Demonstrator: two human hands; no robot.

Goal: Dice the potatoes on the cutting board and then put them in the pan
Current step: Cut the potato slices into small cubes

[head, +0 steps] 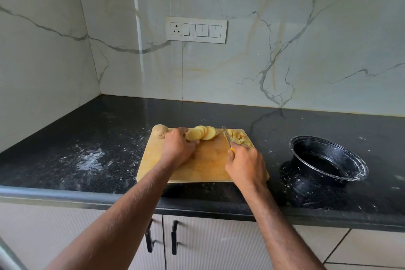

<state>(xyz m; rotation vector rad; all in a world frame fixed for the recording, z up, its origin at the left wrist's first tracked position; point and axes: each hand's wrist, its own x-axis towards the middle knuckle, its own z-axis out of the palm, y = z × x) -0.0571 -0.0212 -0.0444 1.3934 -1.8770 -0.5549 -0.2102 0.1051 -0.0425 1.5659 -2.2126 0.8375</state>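
Cupboard doors (pixel 210 245) with black handles sit closest, under the edge of the dark desk (pixel 72 144), which has white dust and small scraps on it. On the desk lies the wooden cutting board (pixel 203 164), right in front of the person so both hands can reach it. The right hand (pixel 244 164) is curled round the yellow handle of a knife (pixel 227 137), and the blade points away and up, off the board for now, most likely waiting while the next bit is made ready. The left hand (pixel 178 148) rests on the board with its fingers bent over the near end of the potato slices (pixel 202 133), probably to hold them in place or pull some over for cutting; whether it really pinches one cannot be told. The slices are round, pale yellow and lean on each other in a row along the far side of the board. At the far right corner sits a small heap of potato cubes (pixel 237 136), pushed aside to leave room. At the far left corner lies a whole potato (pixel 160 131), brown and not cut yet. The black pan (pixel 328 158) waits on the desk to the right, close enough for tipping the cubes in, and looks like it holds no potato yet. Behind it all stands a marble wall with a switch plate (pixel 196 30).
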